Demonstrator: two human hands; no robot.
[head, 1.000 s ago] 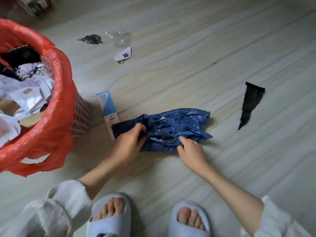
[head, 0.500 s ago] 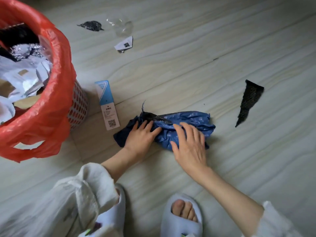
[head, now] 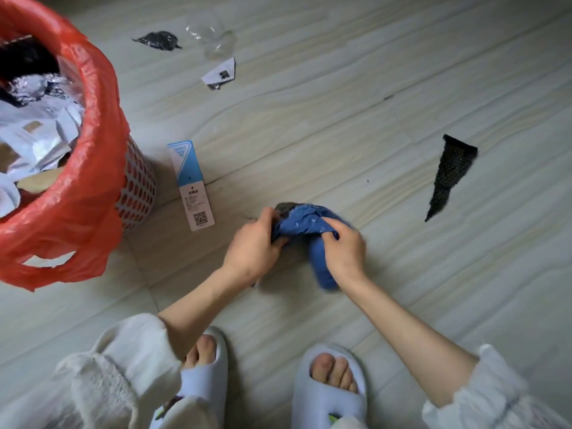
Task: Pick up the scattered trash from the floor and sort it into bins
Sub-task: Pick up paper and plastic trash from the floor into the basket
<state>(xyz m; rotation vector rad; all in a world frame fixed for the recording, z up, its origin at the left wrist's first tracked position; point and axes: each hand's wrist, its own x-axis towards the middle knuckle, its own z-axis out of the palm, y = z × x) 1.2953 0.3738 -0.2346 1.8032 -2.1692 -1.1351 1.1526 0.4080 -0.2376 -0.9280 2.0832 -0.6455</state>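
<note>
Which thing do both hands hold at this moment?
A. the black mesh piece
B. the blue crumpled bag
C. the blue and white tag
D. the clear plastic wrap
B: the left hand and the right hand both grip the blue crumpled bag, bunched between them; the other pieces lie untouched on the floor.

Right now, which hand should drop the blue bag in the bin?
Left, probably. The left hand already grips the blue bag and sits on the red-lined bin's side; the right hand would have to cross over.

Blue bag (head: 305, 224) now bunched between both hands.
</note>
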